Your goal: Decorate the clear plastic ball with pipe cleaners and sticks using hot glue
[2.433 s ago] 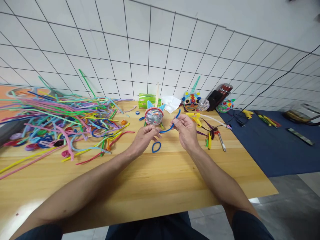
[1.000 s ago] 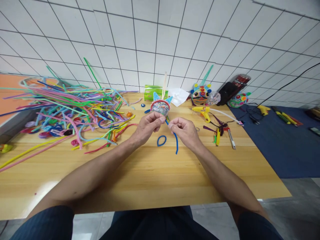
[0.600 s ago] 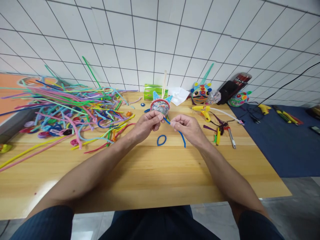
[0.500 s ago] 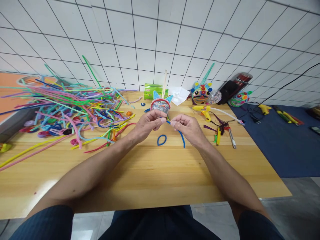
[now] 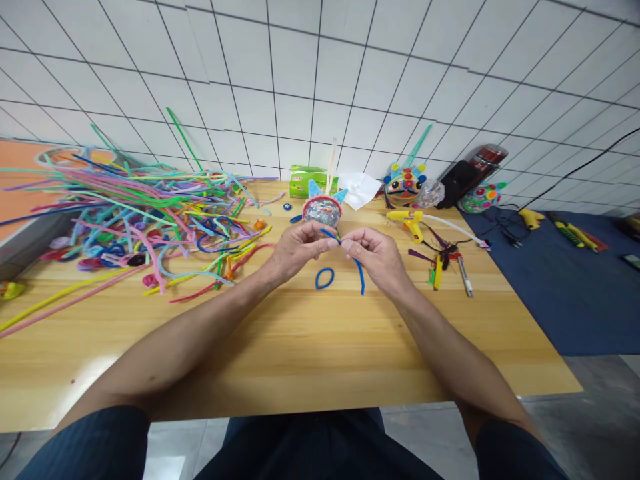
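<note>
A blue pipe cleaner (image 5: 359, 270) is pinched between the fingertips of my left hand (image 5: 300, 250) and my right hand (image 5: 374, 255). One short end sticks up between the hands, and the longer end hangs below my right fingers. My fingertips are nearly touching. On the wooden table just below them lies a blue closed loop (image 5: 325, 279). Right behind my hands stands a clear ball-shaped craft (image 5: 323, 211) with a red rim and light-blue points, partly hidden by my fingers.
A heap of coloured pipe cleaners (image 5: 135, 207) covers the left. Behind are a green box (image 5: 300, 181) and white paper (image 5: 359, 189). To the right are a decorated face craft (image 5: 404, 185), a yellow glue gun (image 5: 407, 223), a pen (image 5: 465, 277) and a dark flask (image 5: 483, 167).
The short end of the blue pipe cleaner now points up and left between my hands. Its hanging end has swung slightly left. Both hands remain in nearly the same place.
</note>
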Demonstrator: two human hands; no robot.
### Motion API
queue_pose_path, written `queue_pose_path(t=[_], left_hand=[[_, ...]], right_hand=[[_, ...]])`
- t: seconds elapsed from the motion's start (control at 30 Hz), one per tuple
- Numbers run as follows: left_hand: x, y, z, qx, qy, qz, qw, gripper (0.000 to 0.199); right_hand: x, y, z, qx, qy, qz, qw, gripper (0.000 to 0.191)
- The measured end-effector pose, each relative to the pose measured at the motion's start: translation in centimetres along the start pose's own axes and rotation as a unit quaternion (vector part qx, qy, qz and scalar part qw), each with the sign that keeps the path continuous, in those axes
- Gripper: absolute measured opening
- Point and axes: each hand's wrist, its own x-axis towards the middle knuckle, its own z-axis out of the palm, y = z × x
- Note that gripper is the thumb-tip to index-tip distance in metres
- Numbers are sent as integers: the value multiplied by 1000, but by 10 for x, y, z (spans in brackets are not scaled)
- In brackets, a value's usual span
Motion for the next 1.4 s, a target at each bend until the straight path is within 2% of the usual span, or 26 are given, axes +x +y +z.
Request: queue_pose_path(t=[0.33, 0.63, 0.83, 1.07, 1.27, 1.4], left_hand=[[-4, -11, -1, 52, 67, 53, 995, 42], [-9, -15, -2, 82, 27, 26, 996, 35], [-10, -28, -1, 80, 64, 6, 995, 38], [-13, -39, -6, 107, 35, -14, 993, 39], [-15, -36, -7, 101, -59, -59, 991, 37], [-16, -34, -6, 90, -75, -73, 990, 44]], right_hand=[[1, 9, 3, -1, 4, 22, 1000, 42], [6, 17, 0, -50, -18, 24, 998, 43], [-10, 24, -1, -74, 19, 28, 997, 30], [-23, 34, -5, -71, 24, 55, 996, 22], [-28, 47, -14, -40, -3, 73, 997, 28], [-30, 49, -14, -37, 0, 69, 997, 28]])
